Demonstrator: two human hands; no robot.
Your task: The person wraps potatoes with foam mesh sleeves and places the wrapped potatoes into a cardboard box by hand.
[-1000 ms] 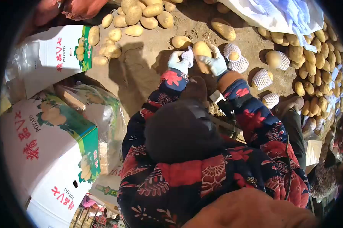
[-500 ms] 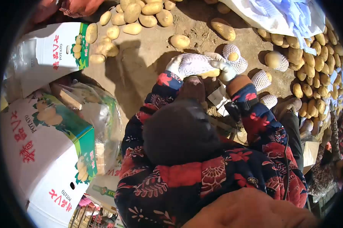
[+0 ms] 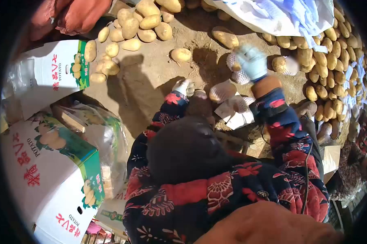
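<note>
My left hand (image 3: 185, 87), in a pale glove, is held low near my body with its fingers curled in and nothing visible in them. To its right, a potato in a white foam net (image 3: 223, 91) lies beside a white piece of card (image 3: 234, 114). My right hand (image 3: 251, 63), gloved in light blue-white, is over netted potatoes (image 3: 240, 77) on the ground. Motion smears its fingers, so their grip cannot be made out. Further right lies a potato partly in a net (image 3: 279, 64).
Potato cartons (image 3: 53, 162) stand at the left, with clear plastic (image 3: 110, 142) beside them. Loose potatoes (image 3: 130, 28) lie at the top. A large potato heap (image 3: 330, 61) fills the right side. A white sack with blue nets (image 3: 289, 20) lies at the upper right.
Both hands held a netted potato between them; they have since let go, and it lies by the white card. My right hand has moved right and up; my left has drawn back slightly.
</note>
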